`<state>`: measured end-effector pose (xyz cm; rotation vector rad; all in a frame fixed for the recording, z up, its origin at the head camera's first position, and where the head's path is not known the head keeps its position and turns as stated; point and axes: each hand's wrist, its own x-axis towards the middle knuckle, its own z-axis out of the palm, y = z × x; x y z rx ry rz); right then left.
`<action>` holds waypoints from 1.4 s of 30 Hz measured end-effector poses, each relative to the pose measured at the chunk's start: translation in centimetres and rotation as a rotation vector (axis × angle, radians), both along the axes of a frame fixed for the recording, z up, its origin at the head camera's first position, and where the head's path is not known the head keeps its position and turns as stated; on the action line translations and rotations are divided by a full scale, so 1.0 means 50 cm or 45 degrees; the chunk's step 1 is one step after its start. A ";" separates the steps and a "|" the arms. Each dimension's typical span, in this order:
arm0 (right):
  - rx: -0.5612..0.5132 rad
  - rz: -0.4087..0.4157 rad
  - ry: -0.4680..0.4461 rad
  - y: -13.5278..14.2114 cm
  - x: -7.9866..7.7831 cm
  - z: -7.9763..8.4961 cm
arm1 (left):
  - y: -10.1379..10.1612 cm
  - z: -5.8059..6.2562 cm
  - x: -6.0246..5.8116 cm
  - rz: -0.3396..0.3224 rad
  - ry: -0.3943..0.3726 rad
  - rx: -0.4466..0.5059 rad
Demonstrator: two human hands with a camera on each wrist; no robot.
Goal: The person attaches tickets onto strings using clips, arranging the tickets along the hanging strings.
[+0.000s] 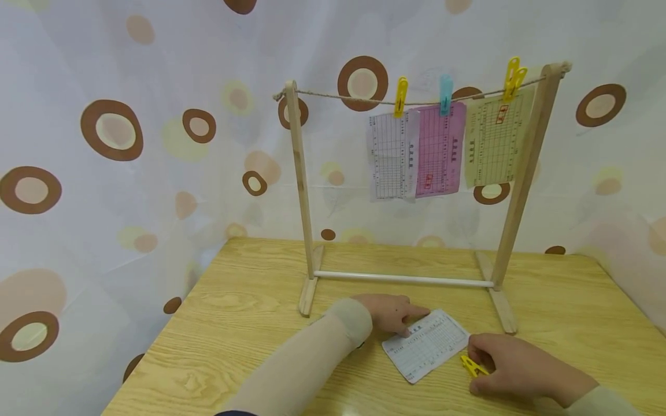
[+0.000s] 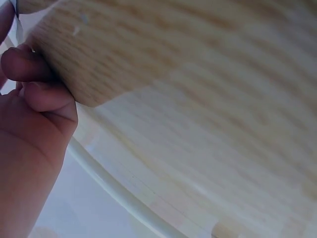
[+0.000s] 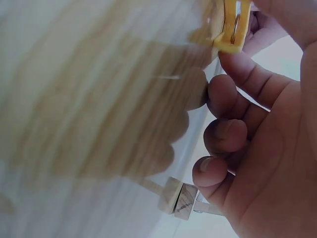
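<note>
A white printed slip (image 1: pixel 428 345) lies on the table. My left hand (image 1: pixel 390 314) is at its far left edge, with the index finger stretched along that edge and the thumb at the print. In the left wrist view, two other fingertips (image 2: pixel 47 79) are curled close over the wood. My right hand (image 1: pixel 512 365) pinches a small yellow clothespin (image 1: pixel 473 367) between thumb and index finger, just right of the slip. The right wrist view shows the clothespin (image 3: pixel 233 25) low over the glossy tabletop, with the other fingers loosely curled below it.
Behind the hands stands a wooden rack (image 1: pixel 522 179) with a rope (image 1: pixel 338 97). Clothespins hold a white slip (image 1: pixel 392 156), a pink slip (image 1: pixel 441 150) and a yellow slip (image 1: pixel 496 138) on it. A white bar (image 1: pixel 406 279) joins the rack's feet. A patterned curtain hangs behind.
</note>
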<state>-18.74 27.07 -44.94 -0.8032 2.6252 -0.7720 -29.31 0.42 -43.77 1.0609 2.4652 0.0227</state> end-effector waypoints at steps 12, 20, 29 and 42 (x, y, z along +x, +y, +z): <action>0.064 -0.047 0.067 0.007 0.001 0.008 | -0.001 -0.006 -0.001 0.040 -0.070 0.109; 0.066 -0.054 0.035 0.025 0.001 0.009 | 0.002 -0.008 0.001 0.032 -0.077 0.140; 0.089 -0.051 0.055 0.039 0.000 0.008 | -0.005 -0.010 -0.002 -0.018 -0.013 0.136; 0.043 -0.067 0.159 0.043 0.002 0.013 | -0.021 0.002 -0.010 0.054 -0.135 0.290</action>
